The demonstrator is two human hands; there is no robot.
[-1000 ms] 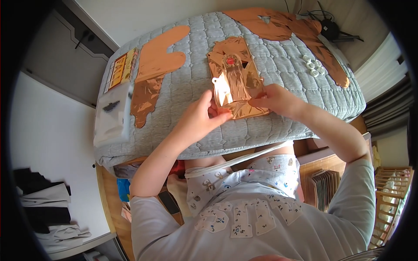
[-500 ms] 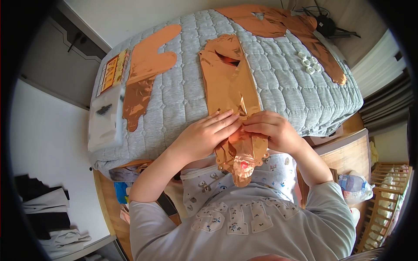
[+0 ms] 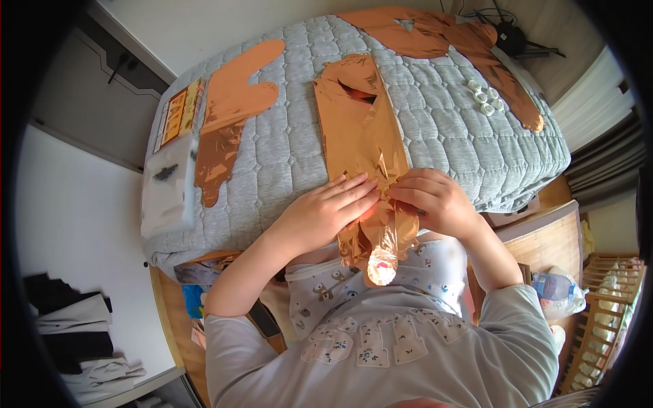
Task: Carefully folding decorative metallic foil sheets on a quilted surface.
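A flat, copper-coloured foil balloon [image 3: 354, 136] lies lengthwise in front of me, its near end past the bed's edge over my lap. My left hand [image 3: 338, 204] holds its narrowed part from the left, fingers laid across the creased foil and thumb hidden. From the right, my right hand [image 3: 435, 202] grips the same part with bent fingers, the fingertips close to those of the left. Foil bunches up between the two hands. Below them, the balloon's rounded end shines brightly, with a small red patch on it. A dark red slit-like fold shows near the far end.
Other flat copper foil balloons lie on the grey quilted bed [image 3: 286, 163]: one at left [image 3: 235, 102], more at back right [image 3: 408, 34]. Several small white rings [image 3: 485, 97] sit at right. A printed package [image 3: 180, 115] and a clear plastic bag [image 3: 168, 183] are at the left edge.
My hands stay on the balloon's narrowed part, and the right has shifted slightly. The balloon's near end has tilted up a little, and its tip catches more light.
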